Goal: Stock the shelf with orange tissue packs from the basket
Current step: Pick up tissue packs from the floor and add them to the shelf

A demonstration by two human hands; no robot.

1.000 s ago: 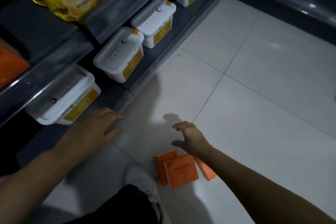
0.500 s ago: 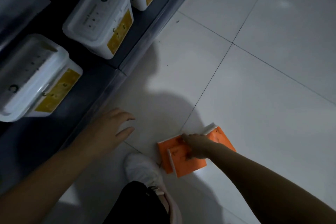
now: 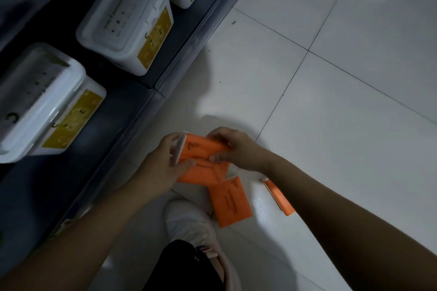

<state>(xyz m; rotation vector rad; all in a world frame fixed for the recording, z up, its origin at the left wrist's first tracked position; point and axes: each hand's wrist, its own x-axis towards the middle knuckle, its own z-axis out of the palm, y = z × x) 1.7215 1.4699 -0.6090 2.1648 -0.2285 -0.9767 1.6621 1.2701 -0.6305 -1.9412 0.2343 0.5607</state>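
left hand point(image 3: 163, 163) + right hand point(image 3: 236, 149): both gripping orange packs point(image 3: 203, 158); floor point(image 3: 331, 125)

Both hands point(image 3: 201, 156) on orange tissue packs point(image 3: 203, 158)

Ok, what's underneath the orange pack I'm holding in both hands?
Under the held pack, a second orange pack shows, its left part hidden by the left hand. The right hand covers the held pack's right end. Whether more lies beneath cannot be seen.

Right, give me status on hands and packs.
Both hands, left and right, gripping one orange pack. More packs on the floor. No basket in view. Nothing blocking.
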